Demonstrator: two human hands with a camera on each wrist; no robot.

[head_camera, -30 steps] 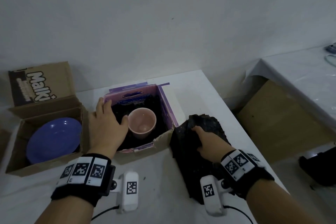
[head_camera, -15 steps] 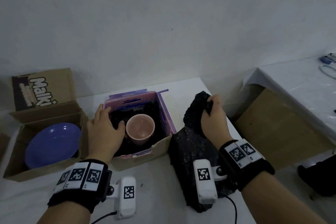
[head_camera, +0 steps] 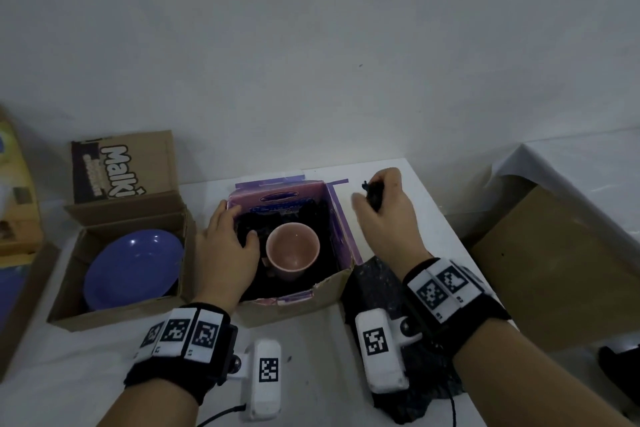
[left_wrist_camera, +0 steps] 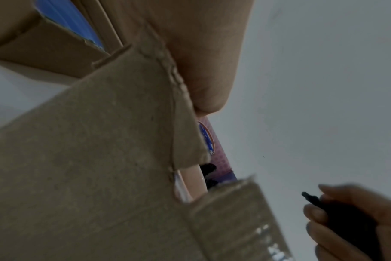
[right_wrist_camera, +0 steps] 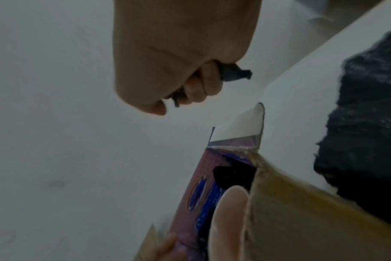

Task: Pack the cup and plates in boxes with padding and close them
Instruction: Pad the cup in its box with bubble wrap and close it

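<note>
A pink cup (head_camera: 292, 250) stands upright in the purple-lined box (head_camera: 341, 218), with black padding (head_camera: 277, 218) around it. My left hand (head_camera: 239, 225) lies flat over the box's left side, fingers on the padding and thumb near the cup. Just right of the box's far corner, my raised right hand (head_camera: 375, 192) grips a small piece of black padding (head_camera: 372, 196). The right wrist view shows that scrap (right_wrist_camera: 234, 74) sticking out of the fist above the cup (right_wrist_camera: 230, 220). A blue plate (head_camera: 133, 269) lies in the open brown box (head_camera: 117, 215) to the left.
A pile of black padding (head_camera: 377, 288) lies on the white table (head_camera: 311, 357) right of the cup's box, under my right wrist. The table edge runs close on the right, with a brown board (head_camera: 561, 263) beyond it. A wall stands behind.
My right hand has come up off the padding pile, now holding only a small scrap, and moved toward the box's far right corner. The left hand has stayed on the box.
</note>
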